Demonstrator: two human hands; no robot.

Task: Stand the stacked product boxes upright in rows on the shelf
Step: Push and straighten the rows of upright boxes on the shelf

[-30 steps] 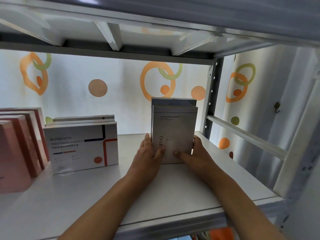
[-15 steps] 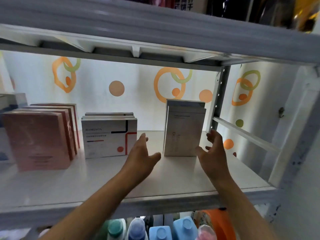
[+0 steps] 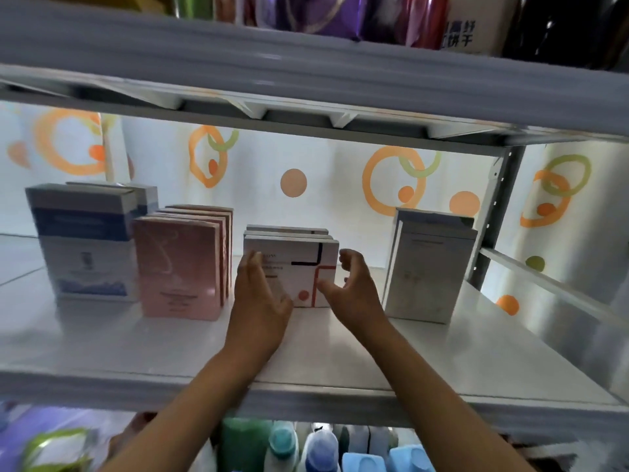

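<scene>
Both hands, left (image 3: 260, 301) and right (image 3: 350, 291), hover open before the white boxes (image 3: 306, 264) between them; these look light, stiff, slick cardboard, best gripped by the side edges.

Open shelf (image 3: 425, 356) gap between white boxes (image 3: 299, 264) and grey boxes (image 3: 429, 267); pink boxes (image 3: 177, 267) crowd left.

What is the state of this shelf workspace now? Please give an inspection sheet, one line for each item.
Surface: white shelf board, boxes standing toward the back.
Job's things: four upright rows: blue-white boxes, pink boxes, white boxes with red-black lines, grey boxes.
Clutter: nothing seen.
Grippers: left hand and right hand reach at the white boxes, fingers relaxed, holding nothing.
Cables: nothing seen.
Surroundings: bottles on the shelf below; packets above; wall with orange circles.
</scene>
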